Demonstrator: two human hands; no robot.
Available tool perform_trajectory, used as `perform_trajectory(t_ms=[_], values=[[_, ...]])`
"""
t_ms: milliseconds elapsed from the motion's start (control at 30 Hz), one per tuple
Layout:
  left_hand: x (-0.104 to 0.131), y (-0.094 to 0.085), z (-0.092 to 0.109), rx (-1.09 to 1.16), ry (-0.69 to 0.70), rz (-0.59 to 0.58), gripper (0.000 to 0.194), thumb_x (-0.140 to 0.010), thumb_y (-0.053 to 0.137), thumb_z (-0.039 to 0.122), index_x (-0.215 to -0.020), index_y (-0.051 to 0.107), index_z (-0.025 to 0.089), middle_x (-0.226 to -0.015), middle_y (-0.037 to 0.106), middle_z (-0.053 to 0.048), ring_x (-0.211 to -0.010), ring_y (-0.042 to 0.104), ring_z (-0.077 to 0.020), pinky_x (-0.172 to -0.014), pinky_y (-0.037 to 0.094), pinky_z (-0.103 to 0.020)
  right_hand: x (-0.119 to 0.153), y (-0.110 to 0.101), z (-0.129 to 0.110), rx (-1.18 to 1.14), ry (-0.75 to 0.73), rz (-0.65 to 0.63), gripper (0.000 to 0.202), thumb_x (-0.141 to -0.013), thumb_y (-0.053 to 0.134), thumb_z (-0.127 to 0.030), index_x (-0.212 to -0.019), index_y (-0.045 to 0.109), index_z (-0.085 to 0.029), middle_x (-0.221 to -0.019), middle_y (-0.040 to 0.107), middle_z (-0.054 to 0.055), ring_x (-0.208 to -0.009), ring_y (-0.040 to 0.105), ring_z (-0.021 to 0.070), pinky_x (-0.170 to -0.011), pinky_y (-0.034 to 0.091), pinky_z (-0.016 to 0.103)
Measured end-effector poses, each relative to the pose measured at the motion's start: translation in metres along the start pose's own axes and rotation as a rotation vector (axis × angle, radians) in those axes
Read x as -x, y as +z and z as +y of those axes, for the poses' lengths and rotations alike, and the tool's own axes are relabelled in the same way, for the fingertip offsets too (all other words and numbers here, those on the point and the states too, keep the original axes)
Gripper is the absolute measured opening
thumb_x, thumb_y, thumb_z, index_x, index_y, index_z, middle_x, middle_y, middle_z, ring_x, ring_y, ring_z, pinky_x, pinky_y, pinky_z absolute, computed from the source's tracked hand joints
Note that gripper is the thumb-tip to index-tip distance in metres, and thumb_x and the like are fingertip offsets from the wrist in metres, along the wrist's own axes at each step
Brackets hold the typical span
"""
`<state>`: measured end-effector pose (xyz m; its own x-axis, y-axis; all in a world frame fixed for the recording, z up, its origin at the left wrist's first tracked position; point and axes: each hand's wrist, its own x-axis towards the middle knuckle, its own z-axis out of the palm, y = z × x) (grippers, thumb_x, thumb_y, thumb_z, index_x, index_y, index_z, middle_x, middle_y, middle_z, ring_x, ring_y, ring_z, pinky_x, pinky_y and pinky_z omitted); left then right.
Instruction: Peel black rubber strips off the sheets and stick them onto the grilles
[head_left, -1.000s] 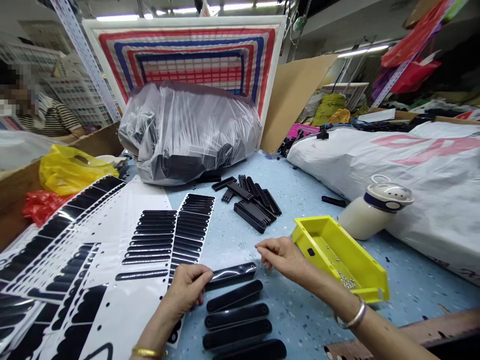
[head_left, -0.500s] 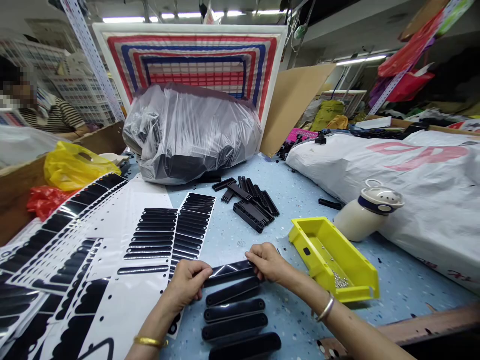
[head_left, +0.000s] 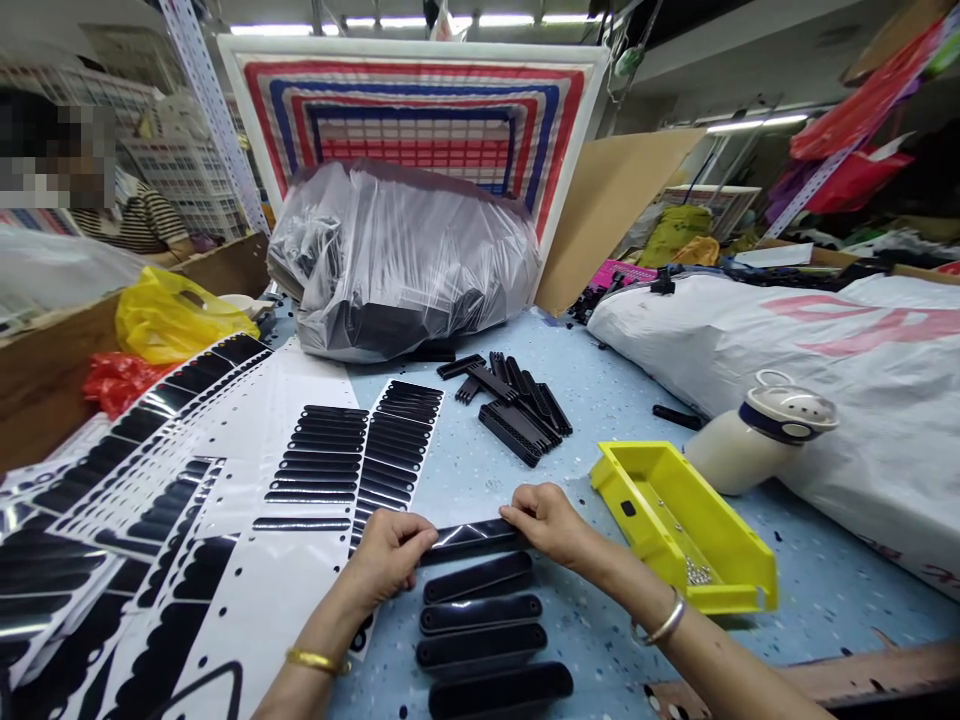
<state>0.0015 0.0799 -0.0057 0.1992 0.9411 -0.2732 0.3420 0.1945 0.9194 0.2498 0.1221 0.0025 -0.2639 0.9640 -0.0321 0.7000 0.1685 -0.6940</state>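
A glossy black strip (head_left: 474,541) is stretched between my hands, its ends under my fingertips. My left hand (head_left: 394,550) pinches the left end between thumb and forefinger. At the other end, my right hand (head_left: 541,518) has its fingers closed in the same way. The strip lies along a black bar; whether it is stuck down or just above it I cannot tell. Several more black bars (head_left: 491,645) lie in a column below, side by side. Left of my hands, white sticker sheets (head_left: 300,580) carry rows of glossy black strips like this one.
A pile of black plastic pieces (head_left: 517,410) lies beyond my hands. On the right stand a yellow bin (head_left: 701,600) with small silver parts and a cream bottle (head_left: 739,450). A large plastic-wrapped bundle (head_left: 405,260) sits at the back. Another person (head_left: 146,215) is at the far left.
The view has swung slightly left, so things appear further right. Both hands keep hold of the strip; it looks a little more level over the bar.
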Motion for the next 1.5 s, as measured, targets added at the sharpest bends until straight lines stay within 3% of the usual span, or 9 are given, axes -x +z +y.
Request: perform_trajectory(t_ms=[133,267,467,733,933,1133,1300,1400,1500], values=[[0.000,0.000,0.001,-0.005,-0.003,0.001,0.031,-0.073,0.053,0.041,-0.069,0.067,0.014,-0.044,0.046,0.005,-0.036,0.051,-0.0114,-0.034,0.033,-0.019,-0.005,0.002,-0.005,0.038,-0.022,0.028,0.038,-0.081,0.056,-0.043,-0.051,0.052,-0.021,-0.051,0.048,-0.002,-0.053,0.045,0.0143,-0.053,0.032,0.028],[0.000,0.000,0.000,0.000,0.003,0.006,0.031,-0.074,0.053,0.040,-0.069,0.068,0.014,-0.044,0.046,0.005,-0.036,0.052,-0.0113,-0.035,0.033,-0.019,-0.008,0.014,-0.015,0.026,-0.066,-0.054,0.029,-0.068,0.074,-0.047,-0.066,0.067,-0.019,-0.065,0.064,0.001,-0.062,0.055,0.0166,-0.056,0.038,0.026],[0.000,-0.001,-0.002,0.011,-0.003,0.002,0.029,-0.074,0.055,0.039,-0.070,0.068,0.014,-0.045,0.046,0.005,-0.037,0.053,-0.0120,-0.035,0.034,-0.019,-0.011,0.030,-0.016,0.018,-0.073,-0.122,0.031,-0.071,0.071,-0.043,-0.054,0.063,-0.019,-0.058,0.060,0.000,-0.057,0.052,0.0142,-0.052,0.036,0.024],[0.000,-0.001,0.000,0.009,-0.012,0.006,0.027,-0.073,0.055,0.039,-0.069,0.067,0.014,-0.044,0.045,0.006,-0.036,0.052,-0.0113,-0.035,0.034,-0.019,-0.018,0.028,-0.013,0.074,-0.072,-0.019,0.051,-0.086,0.050,-0.047,-0.043,0.044,-0.020,-0.044,0.040,-0.004,-0.049,0.037,0.0112,-0.049,0.027,0.026],[0.000,-0.001,-0.001,-0.002,-0.003,0.001,0.030,-0.074,0.054,0.041,-0.067,0.066,0.015,-0.042,0.045,0.006,-0.035,0.050,-0.0115,-0.035,0.034,-0.019,-0.014,0.034,-0.030,0.100,-0.096,-0.050,0.037,-0.067,0.075,-0.052,-0.054,0.062,-0.019,-0.057,0.061,0.001,-0.057,0.051,0.0155,-0.053,0.033,0.026],[0.000,-0.002,-0.001,-0.097,-0.013,-0.010,0.034,-0.077,0.051,0.043,-0.071,0.068,0.015,-0.046,0.046,0.005,-0.039,0.054,-0.0138,-0.037,0.035,-0.021,-0.010,0.015,-0.015,0.066,-0.061,0.022,0.032,-0.085,0.052,-0.038,-0.058,0.058,-0.020,-0.063,0.064,0.004,-0.062,0.056,0.0172,-0.061,0.040,0.028],[0.010,-0.004,0.005,-0.465,0.229,0.147,0.034,-0.083,0.051,0.040,-0.079,0.074,0.016,-0.058,0.063,-0.004,-0.055,0.061,-0.0187,-0.056,0.044,-0.028,0.005,-0.008,0.004,-0.030,0.046,0.048,0.036,-0.090,0.039,-0.034,-0.061,0.054,-0.021,-0.057,0.063,0.002,-0.051,0.060,0.0161,-0.052,0.044,0.025],[0.014,0.000,0.016,-0.641,0.379,0.292,0.032,-0.086,0.055,0.039,-0.092,0.076,0.016,-0.072,0.071,-0.009,-0.067,0.063,-0.0224,-0.066,0.046,-0.032,0.016,-0.003,0.003,-0.089,0.053,-0.014,0.032,-0.089,0.042,-0.032,-0.065,0.061,-0.019,-0.050,0.059,-0.001,-0.045,0.059,0.0151,-0.046,0.043,0.023],[0.006,0.013,0.031,-0.668,0.445,0.264,0.029,-0.085,0.058,0.037,-0.097,0.076,0.017,-0.086,0.074,-0.012,-0.082,0.066,-0.0268,-0.077,0.047,-0.035,0.021,0.005,-0.002,-0.107,0.032,-0.033,0.034,-0.090,0.041,-0.033,-0.076,0.068,-0.017,-0.048,0.057,-0.002,-0.044,0.057,0.0151,-0.045,0.041,0.023]])
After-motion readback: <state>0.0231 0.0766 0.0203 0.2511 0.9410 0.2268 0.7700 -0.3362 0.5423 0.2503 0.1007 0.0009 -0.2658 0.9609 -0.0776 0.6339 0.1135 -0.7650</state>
